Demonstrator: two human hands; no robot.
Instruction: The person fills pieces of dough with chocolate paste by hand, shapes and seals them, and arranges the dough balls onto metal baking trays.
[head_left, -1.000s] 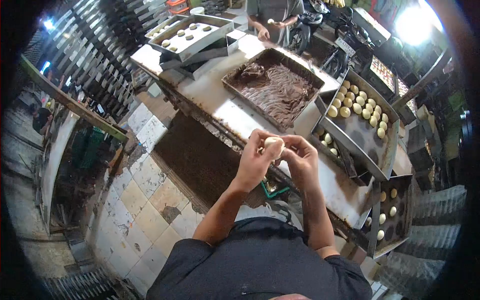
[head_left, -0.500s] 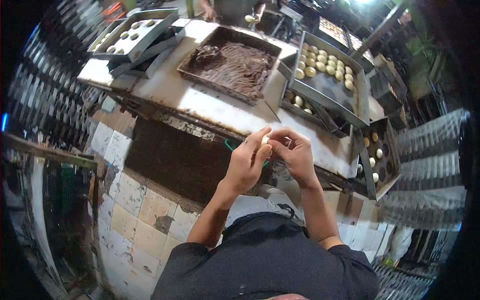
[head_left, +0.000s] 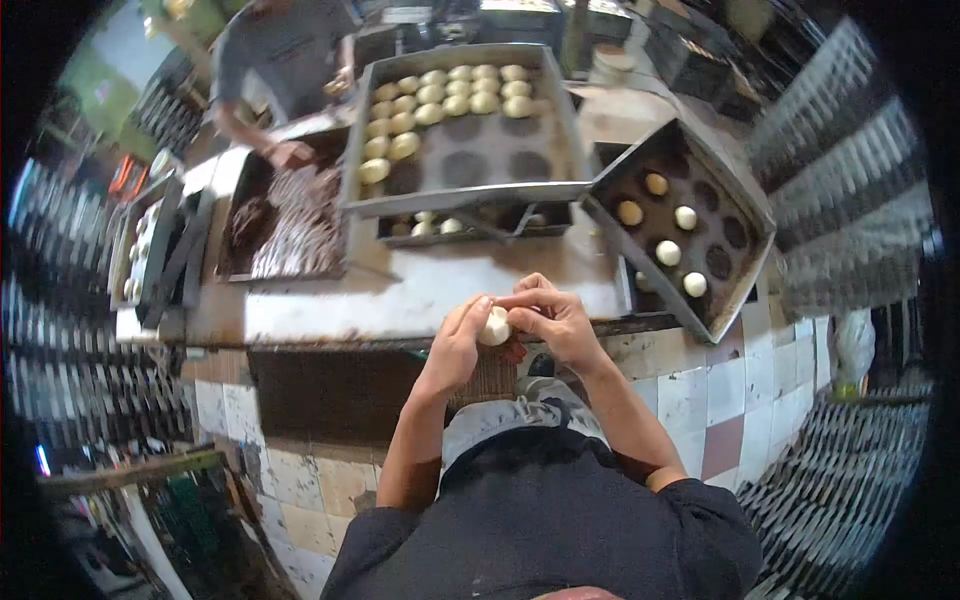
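Observation:
A smooth, pale dough ball point(head_left: 495, 327) is between my two hands, just past the near edge of the worktable point(head_left: 400, 302). My left hand point(head_left: 455, 350) is curled around its left side, with the thumb on top. My right hand point(head_left: 560, 325) is closed at its upper right, its thumb and fingertips pinched against the dough. Whatever is inside the ball cannot be seen. Beyond my hands stands a metal tray point(head_left: 470, 200) with rows of dough balls point(head_left: 456, 105) at its far end. To the right, a tilted tray point(head_left: 735, 312) holds several spaced dough balls point(head_left: 668, 252).
At left is a pan of brown paste point(head_left: 300, 225), with a co-worker's hand point(head_left: 290, 153) at its far side. Another tray with dough balls point(head_left: 150, 235) stands at far left. Slatted racks point(head_left: 850, 490) are on both sides. Tiled floor point(head_left: 690, 400) lies below.
My view has turned right, so the paste pan and trays sit further left. More of the dough ball shows between my hands. The co-worker's hand is now at the paste pan.

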